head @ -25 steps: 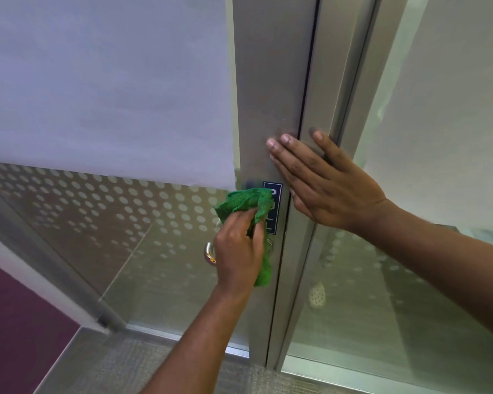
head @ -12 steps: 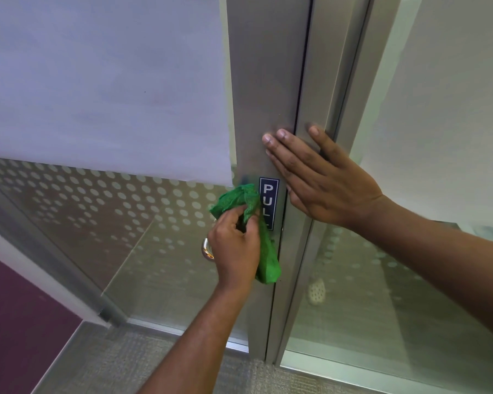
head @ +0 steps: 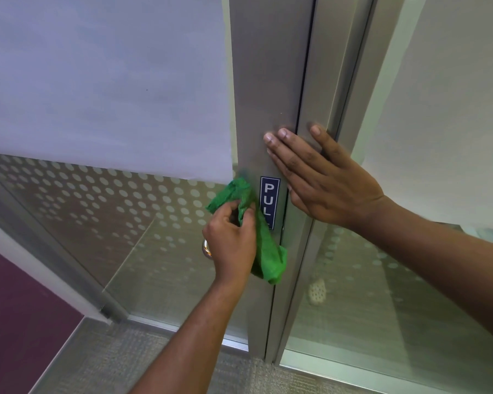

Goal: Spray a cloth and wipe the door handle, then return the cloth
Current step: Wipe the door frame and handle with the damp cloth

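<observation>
Green cloth (head: 264, 245) is bunched in the left hand (head: 230, 243), whose fingers curl round its upper folds; its lower end hangs free past the wrist, against the grey door frame (head: 268, 81); a sliver of metal handle (head: 206, 248) shows at the left edge of that hand, the rest hidden behind it; a blue PULL sign (head: 269, 194) sits just right of the cloth; the right hand (head: 325, 186) lies flat and spread on the frame, above and right of the cloth, clear of it and holding nothing.
</observation>
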